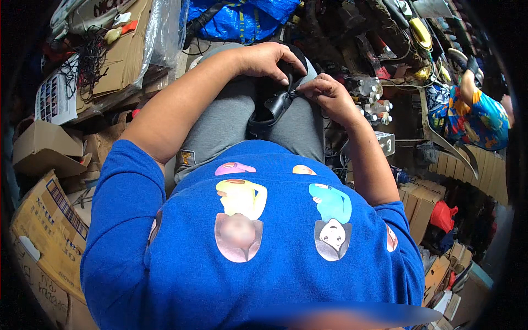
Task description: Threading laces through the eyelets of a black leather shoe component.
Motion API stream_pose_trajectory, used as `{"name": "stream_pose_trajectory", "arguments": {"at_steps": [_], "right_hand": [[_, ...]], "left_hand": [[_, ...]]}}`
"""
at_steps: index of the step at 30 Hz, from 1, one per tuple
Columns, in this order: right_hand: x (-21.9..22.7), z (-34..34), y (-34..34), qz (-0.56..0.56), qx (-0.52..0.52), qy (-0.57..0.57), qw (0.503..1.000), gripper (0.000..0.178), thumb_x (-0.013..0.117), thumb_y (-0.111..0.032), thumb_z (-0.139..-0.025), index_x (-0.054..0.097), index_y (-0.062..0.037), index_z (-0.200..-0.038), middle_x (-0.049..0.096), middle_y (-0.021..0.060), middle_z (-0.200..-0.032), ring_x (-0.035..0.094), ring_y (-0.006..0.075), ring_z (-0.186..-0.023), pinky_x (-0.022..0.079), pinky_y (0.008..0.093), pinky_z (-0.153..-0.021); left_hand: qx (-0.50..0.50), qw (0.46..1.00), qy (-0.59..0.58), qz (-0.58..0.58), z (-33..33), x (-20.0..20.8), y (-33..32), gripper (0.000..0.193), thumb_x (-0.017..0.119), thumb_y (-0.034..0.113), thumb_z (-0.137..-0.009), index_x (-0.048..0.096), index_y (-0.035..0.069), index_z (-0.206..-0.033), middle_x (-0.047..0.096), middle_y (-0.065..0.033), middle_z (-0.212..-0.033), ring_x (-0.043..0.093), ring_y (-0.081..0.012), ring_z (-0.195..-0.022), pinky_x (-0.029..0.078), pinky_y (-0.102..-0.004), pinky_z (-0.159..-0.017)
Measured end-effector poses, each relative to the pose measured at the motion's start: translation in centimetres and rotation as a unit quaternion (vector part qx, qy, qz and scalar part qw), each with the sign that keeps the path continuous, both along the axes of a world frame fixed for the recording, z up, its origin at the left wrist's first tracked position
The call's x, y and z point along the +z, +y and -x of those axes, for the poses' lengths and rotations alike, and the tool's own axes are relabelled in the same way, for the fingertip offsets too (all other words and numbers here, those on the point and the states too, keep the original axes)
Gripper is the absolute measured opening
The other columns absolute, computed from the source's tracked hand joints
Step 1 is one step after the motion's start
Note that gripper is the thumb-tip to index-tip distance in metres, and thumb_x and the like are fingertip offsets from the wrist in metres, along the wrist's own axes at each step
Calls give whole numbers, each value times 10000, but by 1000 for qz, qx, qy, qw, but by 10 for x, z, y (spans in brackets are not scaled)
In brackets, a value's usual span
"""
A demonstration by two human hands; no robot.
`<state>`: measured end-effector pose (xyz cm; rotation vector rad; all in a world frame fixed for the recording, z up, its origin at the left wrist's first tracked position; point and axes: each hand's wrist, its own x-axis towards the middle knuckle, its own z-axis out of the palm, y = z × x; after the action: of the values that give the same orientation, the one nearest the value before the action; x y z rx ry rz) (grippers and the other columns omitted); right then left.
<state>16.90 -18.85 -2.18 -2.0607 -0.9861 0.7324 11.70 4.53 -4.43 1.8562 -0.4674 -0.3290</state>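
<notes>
A black leather-looking shoe point(273, 108) rests between my thighs, its heel end toward my belly. My left hand point(268, 61) curls over the far part of the shoe from the left, fingers bent and thumb pointing at its opening. From the right, my right hand point(330, 96) pinches with thumb and forefinger at the shoe's edge, close to the left thumb. Whatever thin dark piece lies in that pinch is too small to make out. Grey trousers point(220, 113) cover my legs under the shoe.
Beyond my knees lies a blue plastic bag point(245, 21). Small clear bottles point(374, 102) cluster right of my right hand. Flattened cardboard point(118, 60) and an open box point(47, 148) stand at left. Another person in a colourful shirt point(478, 118) is at far right, near a curved blade-like piece point(454, 148).
</notes>
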Motion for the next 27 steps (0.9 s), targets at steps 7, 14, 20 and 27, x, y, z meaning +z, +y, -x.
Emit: {"name": "stream_pose_trajectory", "arguments": {"at_steps": [7,14,20,27], "right_hand": [[18,18,8,25,92,-328,940,217,699,-46,-706,713,-126,-907,565,65,-718,571,161,-747,458,279,-672],[10,8,14,34,26,-116,992,238,760,-152,-725,689,-110,-949,567,25,-731,549,120,-698,445,269,-642],[12,-8,22,-1,-47,-23,999,462,775,-282,-726,623,-58,-1101,590,59,-758,562,142,-684,468,286,-634],[13,-10,43,110,19,-151,982,356,767,-298,-743,615,7,-850,536,53,-654,479,90,-610,411,282,-545]], "left_hand": [[8,999,-35,-32,1,-3,3,511,729,36,-659,649,147,-1151,579,-72,-998,564,-208,-971,449,-327,-891],[179,957,-194,-118,13,-13,0,613,780,104,-634,582,143,-1213,550,-103,-1091,546,-280,-1043,452,-353,-912],[217,908,-138,-329,96,29,-35,527,705,481,-702,580,62,-997,579,-126,-935,611,-306,-862,478,-411,-794],[157,905,-167,-357,94,25,-47,388,719,403,-657,606,47,-763,605,-119,-793,613,-294,-785,461,-400,-736]]}}
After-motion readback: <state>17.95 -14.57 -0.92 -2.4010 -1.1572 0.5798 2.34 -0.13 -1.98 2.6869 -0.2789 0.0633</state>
